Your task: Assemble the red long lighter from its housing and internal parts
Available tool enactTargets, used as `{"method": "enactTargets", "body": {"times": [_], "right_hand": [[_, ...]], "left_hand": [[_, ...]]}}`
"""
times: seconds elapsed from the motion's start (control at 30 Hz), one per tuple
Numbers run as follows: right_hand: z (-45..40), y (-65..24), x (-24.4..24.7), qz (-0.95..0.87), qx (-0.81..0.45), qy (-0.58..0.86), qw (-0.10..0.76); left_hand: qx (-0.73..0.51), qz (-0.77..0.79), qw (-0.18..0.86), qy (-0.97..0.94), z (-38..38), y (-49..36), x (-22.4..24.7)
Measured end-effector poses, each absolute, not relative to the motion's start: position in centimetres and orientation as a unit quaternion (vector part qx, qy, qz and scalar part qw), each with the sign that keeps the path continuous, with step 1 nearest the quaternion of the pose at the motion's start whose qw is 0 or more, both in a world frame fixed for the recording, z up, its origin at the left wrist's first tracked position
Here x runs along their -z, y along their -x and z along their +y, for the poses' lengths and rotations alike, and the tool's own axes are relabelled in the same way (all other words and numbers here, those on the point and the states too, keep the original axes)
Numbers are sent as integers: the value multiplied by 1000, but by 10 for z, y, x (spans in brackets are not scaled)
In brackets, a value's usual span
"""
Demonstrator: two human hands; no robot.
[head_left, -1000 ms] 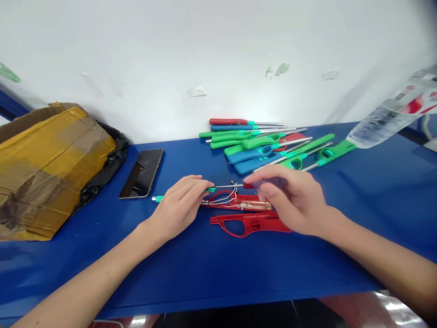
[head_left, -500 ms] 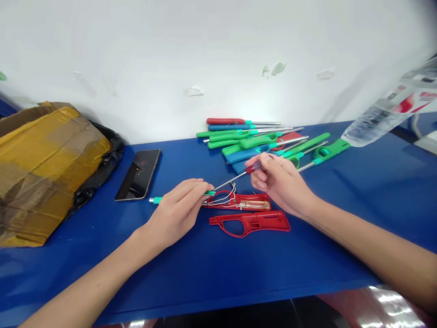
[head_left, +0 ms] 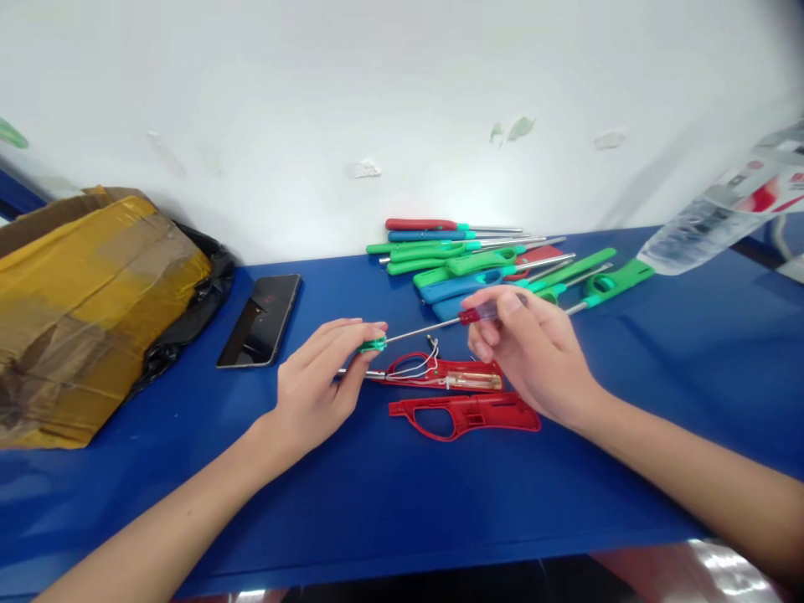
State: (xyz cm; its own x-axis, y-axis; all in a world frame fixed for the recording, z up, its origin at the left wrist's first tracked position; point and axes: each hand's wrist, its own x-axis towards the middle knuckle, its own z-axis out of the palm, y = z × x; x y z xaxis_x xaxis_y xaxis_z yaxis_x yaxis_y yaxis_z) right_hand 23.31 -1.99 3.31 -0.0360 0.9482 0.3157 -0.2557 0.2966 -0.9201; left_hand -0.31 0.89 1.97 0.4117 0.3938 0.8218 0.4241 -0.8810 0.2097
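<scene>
Between the thumb and fingers of my left hand (head_left: 327, 377) is a small green plastic part (head_left: 373, 344). My right hand (head_left: 531, 347) grips a screwdriver (head_left: 470, 316) by its red and clear handle. The screwdriver's metal shaft points left, and its tip meets the green part. Below lies an opened red lighter half (head_left: 433, 378) with thin white wires, a clear fuel tank (head_left: 472, 381) and a metal tube running under my left hand. Nearer to me lies the other red shell half (head_left: 468, 416), its inside facing up.
Several long-necked lighters (head_left: 481, 260) in green, blue and red are heaped against the wall. A phone (head_left: 259, 321) lies left of my hands, beside a taped cardboard box (head_left: 94, 310) and a black bag. A water bottle (head_left: 709, 213) stands at the right.
My left hand has raised the green part off the lighter's tube and turned it. The screwdriver has tilted flatter, with its tip still at the part.
</scene>
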Motion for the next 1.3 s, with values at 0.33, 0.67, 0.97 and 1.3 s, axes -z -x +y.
{"method": "enactTargets", "body": {"times": [0.33, 0.67, 0.97, 1.3], "right_hand": [[-46, -242, -41, -733, -169, 324, 574], [-50, -238, -52, -786, -77, 287, 542], [-56, -233, -53, -764, -140, 366, 512], [-37, -223, -41, -440, -631, 331, 546]], "left_hand": [[507, -204, 14, 838, 14, 4, -18], [499, -201, 47, 842, 14, 2, -24], [504, -226, 86, 829, 12, 3, -24], [524, -281, 107, 797, 9, 6, -27]]}}
